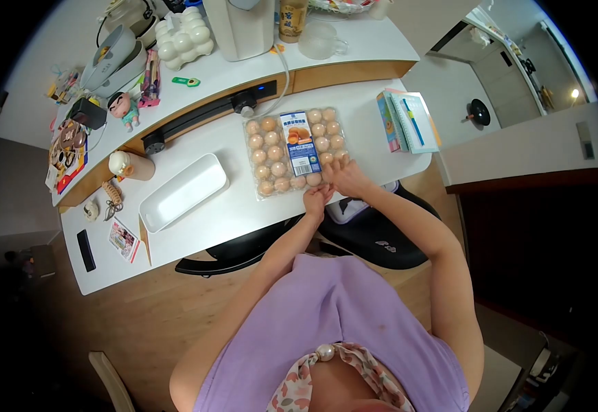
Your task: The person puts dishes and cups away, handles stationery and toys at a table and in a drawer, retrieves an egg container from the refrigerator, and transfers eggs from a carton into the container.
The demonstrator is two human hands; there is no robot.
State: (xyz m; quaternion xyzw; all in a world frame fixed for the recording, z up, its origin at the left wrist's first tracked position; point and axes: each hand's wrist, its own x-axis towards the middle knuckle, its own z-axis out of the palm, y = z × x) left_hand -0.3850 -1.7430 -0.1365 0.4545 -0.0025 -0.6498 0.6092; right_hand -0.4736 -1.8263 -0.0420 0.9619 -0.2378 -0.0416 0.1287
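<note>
A clear plastic egg carton [260, 193] full of brown eggs lies on the white desk, with a blue and white paper label [301, 144] across its middle. At its front edge, near the right corner, my left hand [317, 199] has its fingers closed on the rim. My right hand [345, 178] is just to the right, fingers bent over the same front right corner. The fingertips of both hands are partly hidden, so the exact grip on the plastic is hard to see. Left of the carton lies a long white rectangular bin [183, 193].
Notebooks with a blue pen [414, 123] lie at the desk's right. A raised shelf [354, 71] with a power strip [203, 115] runs behind. A duck-topped cup [132, 166], cards [124, 240] and a black phone-like slab [86, 250] sit left. A black chair [381, 240] stands under the front edge.
</note>
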